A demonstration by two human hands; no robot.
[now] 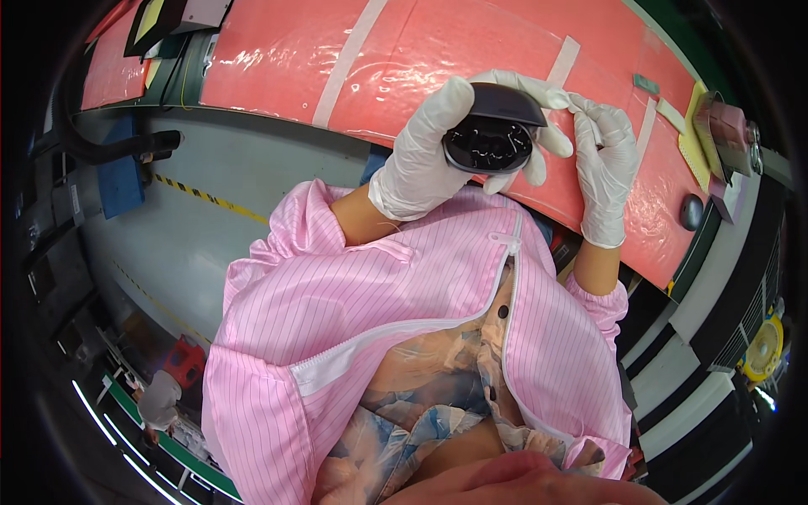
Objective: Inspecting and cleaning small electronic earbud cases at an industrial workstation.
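With left hand (421,156) clasping a dark, seemingly open case (491,145) over the near bench (446,50) edge, right hand (604,151) bunched, contents unclear, seems mid-inspection, next calling for steady support.

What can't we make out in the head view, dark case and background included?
All in the head view:
- Underside of the dark case: hidden by its own body and the left hand.
- Detail inside it: lost in dark gloss and reflections.
- Anything pinched in the right hand: gloved fingers cover it.
- What the background person handles: too small.
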